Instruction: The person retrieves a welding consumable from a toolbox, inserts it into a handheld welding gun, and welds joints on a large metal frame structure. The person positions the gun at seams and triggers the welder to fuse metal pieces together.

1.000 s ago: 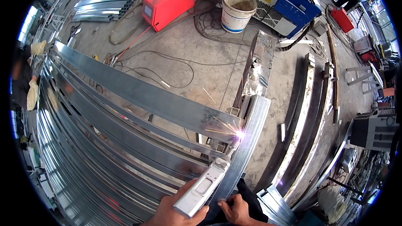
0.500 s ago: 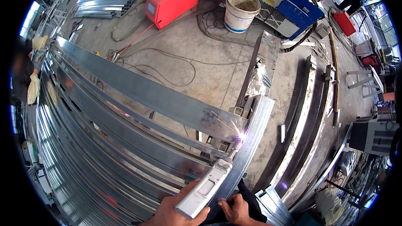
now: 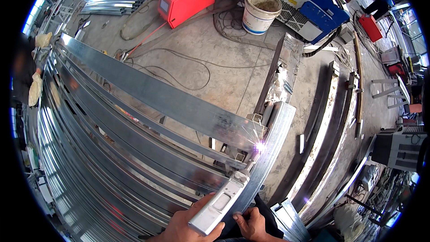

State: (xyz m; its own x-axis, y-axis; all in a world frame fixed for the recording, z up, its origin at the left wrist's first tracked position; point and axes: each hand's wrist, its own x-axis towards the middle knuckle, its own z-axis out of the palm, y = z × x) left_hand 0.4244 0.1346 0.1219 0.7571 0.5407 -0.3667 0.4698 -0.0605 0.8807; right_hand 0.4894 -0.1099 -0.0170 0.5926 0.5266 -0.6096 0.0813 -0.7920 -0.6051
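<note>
My left hand (image 3: 190,222) is wrapped round the grey body of a handheld welding gun (image 3: 219,204). The gun's nozzle points away from me, and a bright violet-white spot with thin sparks (image 3: 259,147) glows at its tip. That spot lies where the end of a wide flat steel bar (image 3: 179,101) meets a galvanized steel tube (image 3: 273,141) running across the bar ends. Closed at the near end of this tube is my right hand (image 3: 252,224), its thumb pressed against the tube; its other fingers are partly hidden. Several parallel steel bars (image 3: 134,152) stretch to the left.
Behind the bars stand a red machine (image 3: 186,0), a white bucket (image 3: 261,12) and a blue-and-white machine (image 3: 304,6). Cables (image 3: 201,69) trail over the floor. Long beams (image 3: 320,134) lie at right. A person's gloved hand (image 3: 35,90) is at the bars' far left end.
The view has shifted very slightly. Sparks at the glowing spot have a different spread; the gun and both hands hold nearly the same place.
</note>
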